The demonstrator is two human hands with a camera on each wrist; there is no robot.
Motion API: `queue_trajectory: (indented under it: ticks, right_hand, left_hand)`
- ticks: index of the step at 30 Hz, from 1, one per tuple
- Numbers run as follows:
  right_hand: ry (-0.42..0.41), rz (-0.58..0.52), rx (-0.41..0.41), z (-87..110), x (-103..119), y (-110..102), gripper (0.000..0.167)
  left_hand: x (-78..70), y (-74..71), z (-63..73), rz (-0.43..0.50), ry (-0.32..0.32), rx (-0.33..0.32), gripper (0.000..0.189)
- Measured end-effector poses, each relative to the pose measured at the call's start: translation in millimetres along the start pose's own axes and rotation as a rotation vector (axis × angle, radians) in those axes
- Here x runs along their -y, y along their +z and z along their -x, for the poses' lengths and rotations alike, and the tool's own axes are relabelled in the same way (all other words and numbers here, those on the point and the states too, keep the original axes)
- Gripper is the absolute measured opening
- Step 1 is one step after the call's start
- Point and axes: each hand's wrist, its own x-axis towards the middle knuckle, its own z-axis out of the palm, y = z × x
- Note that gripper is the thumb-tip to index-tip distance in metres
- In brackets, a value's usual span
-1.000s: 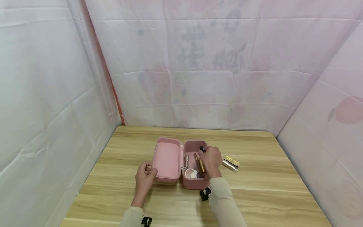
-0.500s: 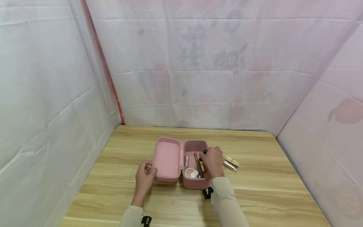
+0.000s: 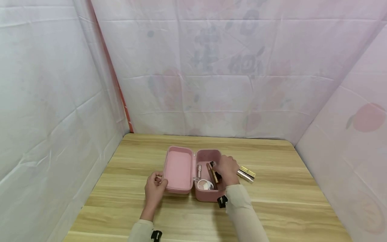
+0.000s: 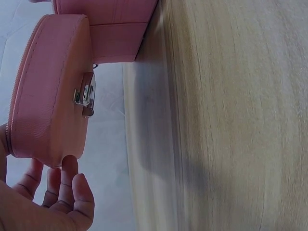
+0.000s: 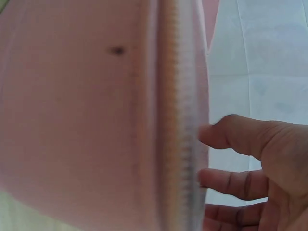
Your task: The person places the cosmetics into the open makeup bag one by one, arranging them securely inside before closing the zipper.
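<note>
A pink zippered makeup case lies unfolded, its lid [image 3: 178, 168] to the left of its base [image 3: 208, 196]. At the lid's near left corner my left hand [image 3: 155, 189] grips the edge, thumb on the rim and fingers outside. My right hand [image 3: 227, 167] reaches over the base's right rim. In the right wrist view its thumb and forefinger [image 5: 231, 184] stand apart, fingertips right at the zipper edge [image 5: 175, 96]. Close to them inside lies a black-ended item [image 3: 213, 163]. The base also holds a gold tube [image 3: 215, 176], a brown pencil-like stick [image 3: 210, 172], a small pinkish tube [image 3: 199, 171] and a round compact [image 3: 203, 184].
Right of the case, a silver tube [image 3: 245, 176] and a gold-and-black piece [image 3: 248, 171] lie on the wooden table [image 3: 281, 201]. White printed cloth [image 3: 217, 94] walls the back and both sides. A metal buckle [image 4: 85, 96] shows on the lid's outside.
Inside the base, the dark item by my right fingers has come down and shifted left, away from the hand. The right hand has moved slightly right. My left hand stays at the lid.
</note>
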Motion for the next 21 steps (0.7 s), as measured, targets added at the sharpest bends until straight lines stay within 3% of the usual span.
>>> queue_trajectory:
  ticks: [7, 15, 21]
  right_hand:
    - [-0.071, -0.013, -0.036, 5.6, -2, 1, 0.032]
    - [-0.32, 0.035, 0.054, 17.1, -16, 2, 0.038]
    - [-0.362, 0.007, 0.0, 19.2, -23, 5, 0.044]
  left_hand:
    - [1.1, 0.0, -0.4, 0.002, 0.016, -0.014, 0.023]
    - [-0.1, 0.2, 1.3, 0.003, 0.003, 0.001, 0.024]
    - [-0.8, 0.5, 1.3, 0.006, 0.012, 0.001, 0.024]
